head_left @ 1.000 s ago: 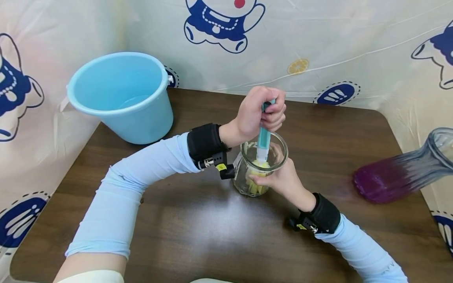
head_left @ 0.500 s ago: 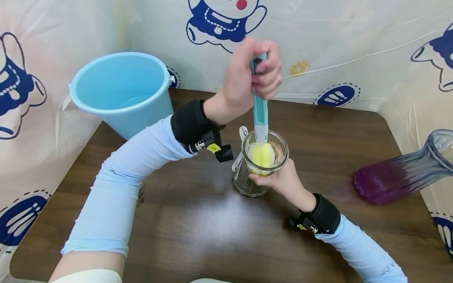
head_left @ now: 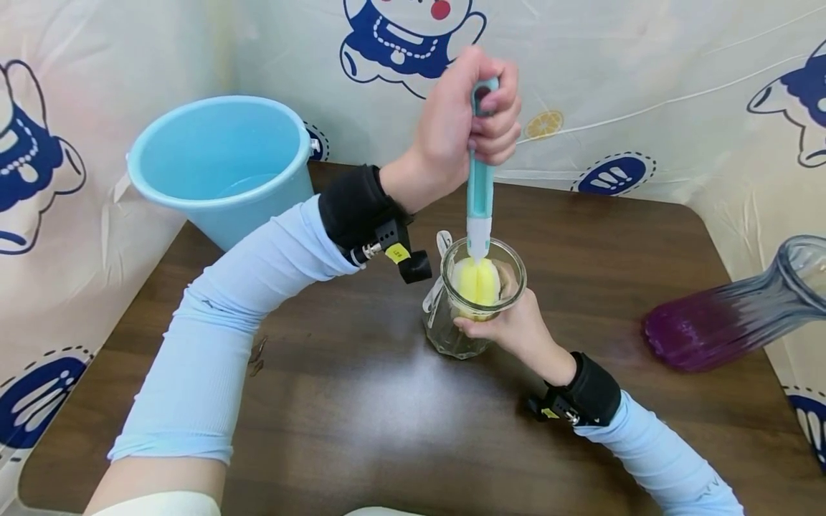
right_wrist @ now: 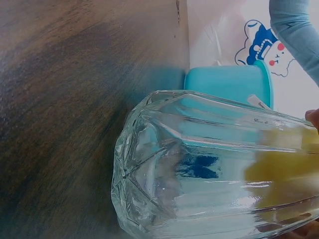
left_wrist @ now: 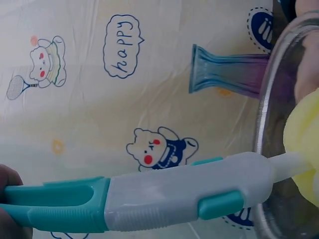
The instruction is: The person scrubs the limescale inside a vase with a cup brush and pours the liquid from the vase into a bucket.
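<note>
My left hand point(head_left: 480, 122) grips the turquoise handle of a bottle brush point(head_left: 480, 193), held upright over a clear glass jar point(head_left: 457, 333). The brush's yellow sponge head point(head_left: 477, 283) sits inside the jar's mouth. In the left wrist view the grey and turquoise handle point(left_wrist: 189, 191) runs toward the round rim point(left_wrist: 264, 114). My right hand point(head_left: 510, 326) holds the jar from its right side, thumb across the front near the rim. The right wrist view shows the jar's faceted base point(right_wrist: 134, 169) and the yellow sponge point(right_wrist: 284, 164) up near its mouth.
At the back left stands a light blue bucket point(head_left: 277, 208) with some water in it. A ribbed glass vase point(head_left: 729, 308), purple at its base, is at the right. Patterned sheeting point(head_left: 613, 86) rises behind the brown table point(head_left: 387, 430). A white tag hangs on the jar's left side.
My left hand has risen with the bottle brush, drawing the sponge from low in the jar up to its mouth, then shifted slightly right. My right hand stays on the jar.
</note>
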Available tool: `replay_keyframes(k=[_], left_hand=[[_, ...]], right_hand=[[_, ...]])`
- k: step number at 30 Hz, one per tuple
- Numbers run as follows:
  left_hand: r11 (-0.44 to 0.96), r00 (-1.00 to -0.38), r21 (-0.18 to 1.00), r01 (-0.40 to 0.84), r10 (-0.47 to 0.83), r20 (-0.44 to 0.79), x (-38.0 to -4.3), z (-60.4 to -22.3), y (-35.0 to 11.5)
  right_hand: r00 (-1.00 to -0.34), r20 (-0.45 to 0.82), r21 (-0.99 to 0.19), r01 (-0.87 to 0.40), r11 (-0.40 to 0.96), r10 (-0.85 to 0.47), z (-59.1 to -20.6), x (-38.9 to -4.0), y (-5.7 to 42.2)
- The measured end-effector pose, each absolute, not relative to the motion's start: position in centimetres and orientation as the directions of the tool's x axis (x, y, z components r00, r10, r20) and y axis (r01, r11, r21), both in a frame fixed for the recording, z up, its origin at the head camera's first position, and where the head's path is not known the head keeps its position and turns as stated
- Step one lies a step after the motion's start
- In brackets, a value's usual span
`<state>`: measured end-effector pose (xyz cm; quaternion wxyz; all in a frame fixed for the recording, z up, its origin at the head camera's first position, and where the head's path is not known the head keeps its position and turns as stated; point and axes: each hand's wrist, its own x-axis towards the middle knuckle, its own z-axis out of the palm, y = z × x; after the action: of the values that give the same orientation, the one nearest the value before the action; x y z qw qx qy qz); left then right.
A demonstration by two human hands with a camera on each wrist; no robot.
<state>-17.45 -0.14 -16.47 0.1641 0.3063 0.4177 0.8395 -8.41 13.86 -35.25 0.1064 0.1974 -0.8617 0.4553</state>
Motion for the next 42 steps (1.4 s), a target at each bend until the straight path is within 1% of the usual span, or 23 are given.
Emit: replay_keyframes(k=[3,9,12,16,20,26,35,36,39,42], left_hand=[[-0.567,-0.763,0.822,-0.056,0.555,0.331,-17.3,-17.6,0.0],[-0.526,-0.746,0.848,-0.061,0.589,0.312,-17.2,-19.9,0.4],[-0.484,-0.741,0.871,-0.081,0.614,0.273,-17.1,-21.0,0.6],[-0.469,-0.725,0.88,-0.072,0.631,0.277,-17.0,-22.3,0.7],[-0.474,-0.716,0.878,-0.061,0.634,0.292,-16.8,-22.5,0.8],[-0.49,-0.681,0.871,-0.039,0.651,0.335,-16.4,-21.7,0.8],[-0.53,-0.64,0.848,0.008,0.648,0.412,-16.2,-17.6,0.7],[-0.53,-0.639,0.848,0.016,0.646,0.417,-16.2,-17.2,0.8],[-0.542,-0.606,0.838,0.055,0.649,0.46,-16.3,-16.2,0.9],[-0.542,-0.584,0.838,0.065,0.66,0.472,-16.4,-15.6,1.0]], right_hand=[[-0.896,0.369,-0.74,-0.444,0.506,-0.246,-35.3,-8.5,13.8],[-0.886,0.396,-0.722,-0.462,0.515,-0.241,-35.4,-8.5,13.8],[-0.881,0.409,-0.712,-0.471,0.52,-0.238,-35.4,-8.6,13.8],[-0.866,0.432,-0.675,-0.496,0.547,-0.251,-35.4,-8.6,13.8],[-0.865,0.431,-0.668,-0.498,0.553,-0.258,-35.3,-8.5,13.8],[-0.876,0.409,-0.696,-0.48,0.534,-0.256,-35.3,-8.5,13.9],[-0.874,0.415,-0.684,-0.482,0.547,-0.252,-35.4,-8.5,13.8],[-0.877,0.41,-0.695,-0.477,0.537,-0.25,-35.4,-8.5,13.8],[-0.884,0.395,-0.727,-0.467,0.503,-0.25,-35.4,-8.4,13.9],[-0.883,0.395,-0.745,-0.47,0.474,-0.255,-35.4,-8.4,14.0]])
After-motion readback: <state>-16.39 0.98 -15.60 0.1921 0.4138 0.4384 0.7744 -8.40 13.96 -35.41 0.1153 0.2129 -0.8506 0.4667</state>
